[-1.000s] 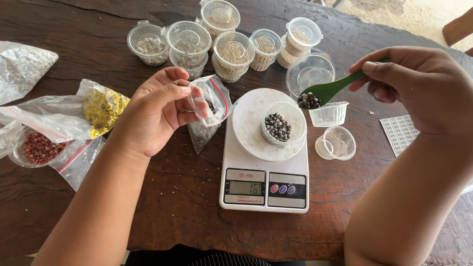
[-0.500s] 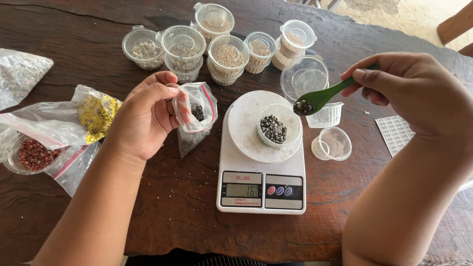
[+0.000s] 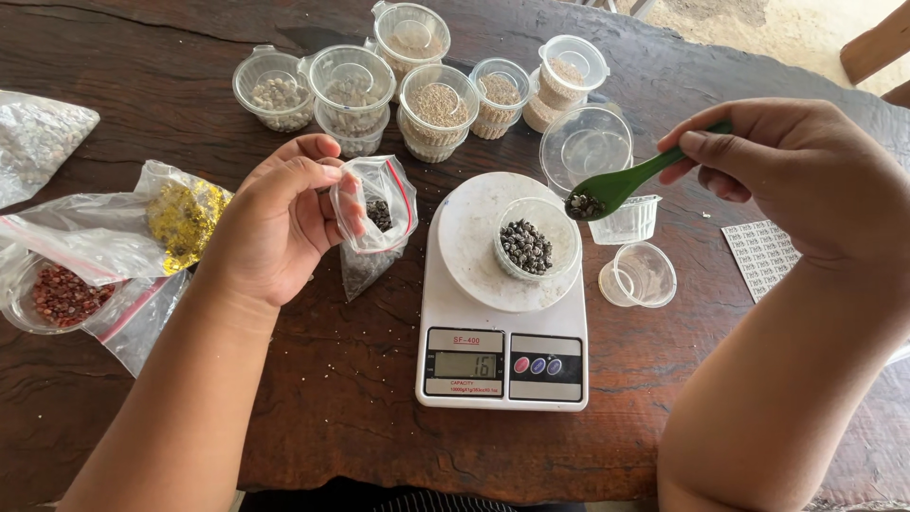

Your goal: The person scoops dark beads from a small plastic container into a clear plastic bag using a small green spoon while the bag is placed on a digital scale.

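Note:
My left hand (image 3: 280, 218) pinches open a small clear zip bag (image 3: 375, 220) with dark seeds inside, held just left of a white digital kitchen scale (image 3: 502, 322). On the scale's round platform sits a small clear cup (image 3: 537, 242) partly filled with dark seeds. My right hand (image 3: 806, 175) grips a green plastic spoon (image 3: 616, 188) carrying a few dark seeds, its bowl hovering just above the cup's right rim.
Several clear cups of pale seeds (image 3: 436, 109) stand at the back of the dark wooden table. An empty cup (image 3: 626, 223), a loose lid (image 3: 640, 275) and a white label sheet (image 3: 763, 256) lie right of the scale. Bags of yellow (image 3: 180, 218) and red seeds (image 3: 62, 294) sit left.
The view has shifted slightly. The spoon has come down and left toward the cup on the scale. My left hand keeps the bag open, now a little lower.

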